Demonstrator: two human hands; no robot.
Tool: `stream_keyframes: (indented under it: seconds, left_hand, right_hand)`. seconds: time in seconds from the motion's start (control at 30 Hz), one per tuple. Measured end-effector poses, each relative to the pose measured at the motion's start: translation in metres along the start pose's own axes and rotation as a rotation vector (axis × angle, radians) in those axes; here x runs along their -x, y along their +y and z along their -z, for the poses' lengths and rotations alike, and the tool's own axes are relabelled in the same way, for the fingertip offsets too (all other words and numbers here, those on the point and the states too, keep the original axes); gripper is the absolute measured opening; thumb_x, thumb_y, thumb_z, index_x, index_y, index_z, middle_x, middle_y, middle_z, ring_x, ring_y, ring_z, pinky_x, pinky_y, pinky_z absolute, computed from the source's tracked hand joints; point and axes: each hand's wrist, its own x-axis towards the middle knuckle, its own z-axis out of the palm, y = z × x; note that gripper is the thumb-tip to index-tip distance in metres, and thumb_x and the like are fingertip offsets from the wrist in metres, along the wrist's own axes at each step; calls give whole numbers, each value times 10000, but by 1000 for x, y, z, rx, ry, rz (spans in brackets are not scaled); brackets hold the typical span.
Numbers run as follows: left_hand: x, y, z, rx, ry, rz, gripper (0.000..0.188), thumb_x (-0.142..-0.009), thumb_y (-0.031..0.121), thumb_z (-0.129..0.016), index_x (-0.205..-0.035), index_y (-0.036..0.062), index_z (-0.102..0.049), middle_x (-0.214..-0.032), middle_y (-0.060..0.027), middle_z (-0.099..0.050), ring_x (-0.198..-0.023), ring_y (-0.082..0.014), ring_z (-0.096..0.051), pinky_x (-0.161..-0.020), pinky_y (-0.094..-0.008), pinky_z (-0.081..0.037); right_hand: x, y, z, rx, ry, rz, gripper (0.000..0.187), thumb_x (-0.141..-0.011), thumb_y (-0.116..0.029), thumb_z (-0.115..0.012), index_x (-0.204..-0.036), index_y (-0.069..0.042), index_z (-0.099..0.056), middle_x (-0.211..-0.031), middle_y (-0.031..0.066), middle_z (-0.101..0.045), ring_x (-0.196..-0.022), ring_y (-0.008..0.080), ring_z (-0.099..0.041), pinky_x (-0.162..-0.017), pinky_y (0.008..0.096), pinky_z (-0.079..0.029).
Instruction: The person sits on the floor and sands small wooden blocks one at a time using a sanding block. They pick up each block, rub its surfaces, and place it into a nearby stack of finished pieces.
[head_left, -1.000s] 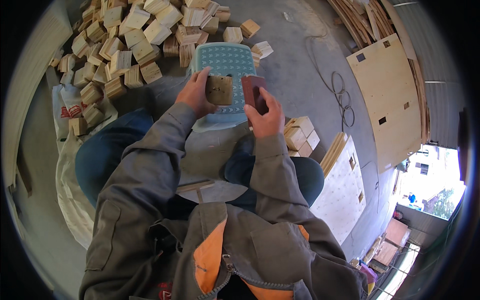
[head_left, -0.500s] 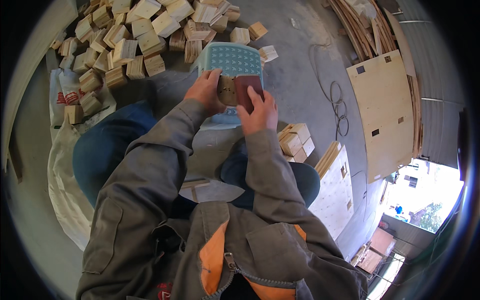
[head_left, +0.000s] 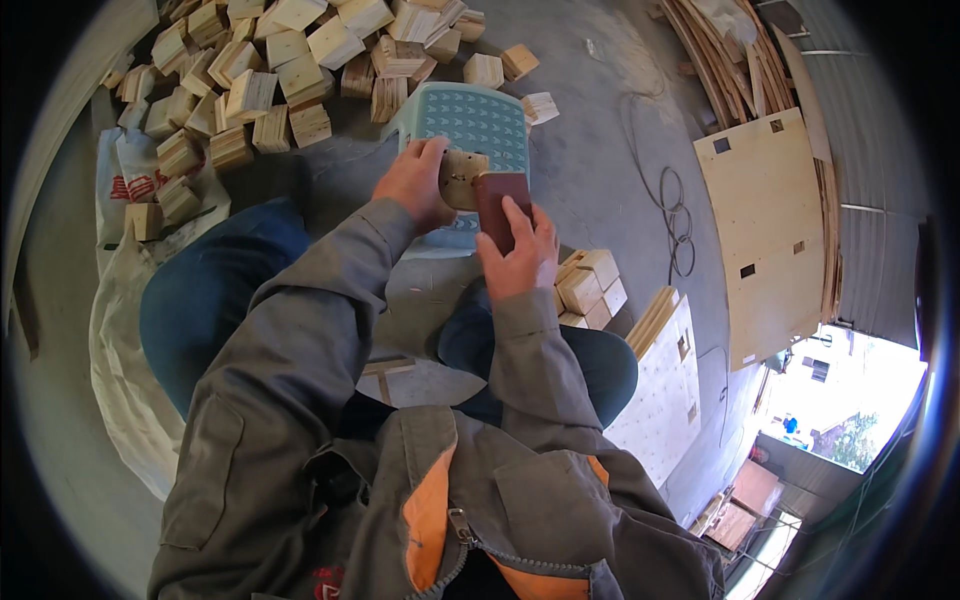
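Note:
My left hand [head_left: 412, 187] grips a small wooden block [head_left: 459, 180] with a few dark marks on its face. Held over the top of a light-blue plastic stool [head_left: 472, 112], the wood shows its marked side upward. In my right hand [head_left: 524, 262] is a flat reddish-brown rectangular block that looks like a sanding block [head_left: 498, 198], fingers laid along its face and side. Its upper left edge overlaps the right side of the wood in this view; whether the two touch I cannot tell.
A heap of wooden blocks [head_left: 300, 80] lies beyond the stool to the left, beside a white woven sack [head_left: 130, 340]. By my right knee are stacked blocks [head_left: 592, 285] and a leaning plywood panel [head_left: 655, 385]. Farther right lie a coiled cable [head_left: 676, 225] and larger plywood sheets [head_left: 765, 215].
My right hand has drawn the reddish-brown block slightly down and to the right, uncovering more of the wood's right side. The left hand has barely shifted.

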Motion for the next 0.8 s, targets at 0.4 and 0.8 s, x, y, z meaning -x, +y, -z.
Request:
stream_keyframes:
  seconds: [0.4,0.8]
  left_hand:
    - [1,-1,-10,42,64,-44,961,-601,118,-930,-1467,81,-515,-1440,-183,-565,-1368,-411,-550,-1127,-448,-517]
    - [1,6,-4,22,22,24,963,-626,125,-928,-1481,96,-486,-1468,-185,-542,-1389,-420,-526,-1155,-441,-490]
  right_hand:
    - [-103,6,-25,113,-44,-173,639,-812,-323,-849,-1420,-178,-713,-1447,239,-587,-1337,424,-569,-1129,500,-493]
    - [13,13,15,1,-62,-19,659,-785,-257,-878,-1413,-151,-706,-1454,279,-555,-1320,477,-553,-1113,555,-476]
